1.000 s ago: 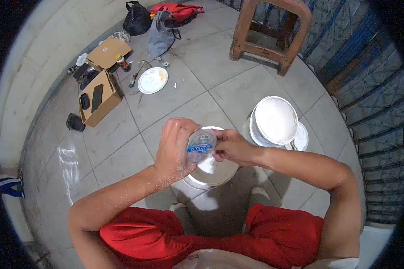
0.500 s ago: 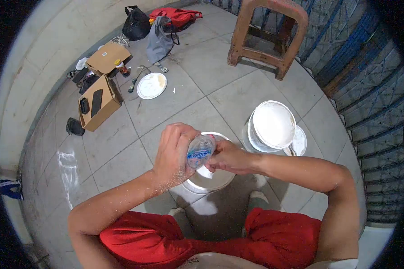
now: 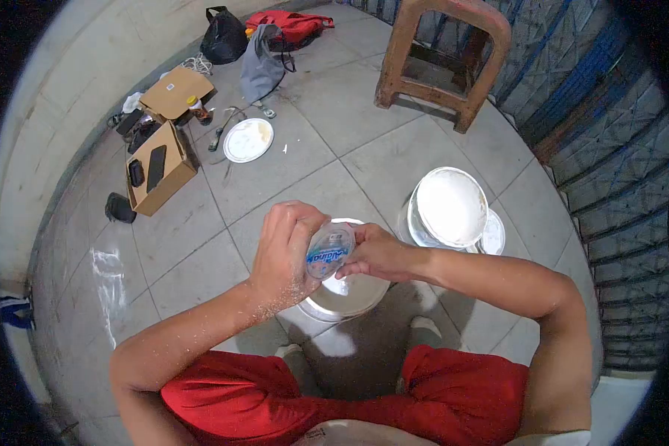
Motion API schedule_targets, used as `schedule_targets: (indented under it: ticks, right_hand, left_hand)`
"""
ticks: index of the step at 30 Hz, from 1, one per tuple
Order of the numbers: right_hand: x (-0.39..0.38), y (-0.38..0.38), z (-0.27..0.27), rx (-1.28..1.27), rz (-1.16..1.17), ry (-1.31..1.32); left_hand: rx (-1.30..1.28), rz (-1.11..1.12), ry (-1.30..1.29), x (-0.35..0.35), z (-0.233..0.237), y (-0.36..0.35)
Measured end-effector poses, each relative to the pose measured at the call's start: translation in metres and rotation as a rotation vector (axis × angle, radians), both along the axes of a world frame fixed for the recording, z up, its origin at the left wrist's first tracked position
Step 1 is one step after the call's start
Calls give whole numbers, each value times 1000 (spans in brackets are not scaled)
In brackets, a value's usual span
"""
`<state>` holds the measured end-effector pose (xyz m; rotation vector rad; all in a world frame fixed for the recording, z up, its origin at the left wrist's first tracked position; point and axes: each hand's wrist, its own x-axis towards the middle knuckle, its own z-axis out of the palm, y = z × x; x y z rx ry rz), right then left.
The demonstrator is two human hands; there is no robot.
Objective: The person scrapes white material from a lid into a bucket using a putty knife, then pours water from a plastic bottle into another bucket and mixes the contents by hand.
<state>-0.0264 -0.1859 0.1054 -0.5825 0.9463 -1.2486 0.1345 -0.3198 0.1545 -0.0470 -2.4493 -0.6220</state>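
Note:
Above a white bucket (image 3: 357, 303) on the floor between my feet, both hands are on a clear plastic cup (image 3: 330, 253) with a blue printed label. My left hand (image 3: 281, 245) wraps round the cup's left side, with white powder on the wrist and forearm. My right hand (image 3: 385, 256) grips the cup's right edge, thumb and fingers pressed to it. The bucket's rim and pale inside show below the hands; the hands and cup hide its far part. Whether the cup holds anything is not clear.
To the right stands another white bucket (image 3: 450, 208) with white contents, beside a round lid (image 3: 494, 232). A brown stool (image 3: 438, 67) is farther back. At left lie a white plate-like lid (image 3: 248, 140), an open cardboard box (image 3: 165, 178), a bottle (image 3: 196, 106) and bags (image 3: 262, 65).
My right fingers have shifted slightly on the cup, and the cup is turned a little. Both hands stay above the bucket. The whole view has moved slightly.

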Motion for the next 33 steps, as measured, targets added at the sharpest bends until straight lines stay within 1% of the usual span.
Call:
schedule_targets:
  ticks: [2, 9, 11, 15, 18, 20, 21, 23, 27, 29, 33]
  right_hand:
    - [-1, 2, 5, 149, -9, -130]
    - [-2, 4, 2, 111, 52, -161]
    - [-3, 5, 0, 109, 120, -125]
    - [-3, 9, -2, 119, 167, -123]
    - [-4, 10, 4, 153, 144, -76]
    - [-7, 12, 9, 156, 186, 19]
    - [-7, 12, 10, 159, 184, 12]
    - [-6, 11, 10, 113, 148, 217]
    - [-7, 7, 2, 55, 114, 201]
    - [-8, 8, -2, 102, 152, 153]
    - [-10, 11, 10, 156, 118, 53]
  left_hand:
    - [-5, -7, -10, 1, -1, -2]
    - [-17, -6, 13, -1, -5, -7]
    - [-12, -9, 15, -1, -3, -7]
    - [-17, 0, 0, 0, -2, -7]
    - [-2, -2, 17, -2, -5, -7]
    - [3, 2, 26, -2, 1, -3]
    - [2, 7, 39, -3, 4, -2]
    - [10, -4, 41, -3, 3, -3]
    - [17, -6, 41, -3, 1, -5]
    - [18, 0, 39, -4, 3, -3]
    - [10, -7, 45, -4, 0, -5]
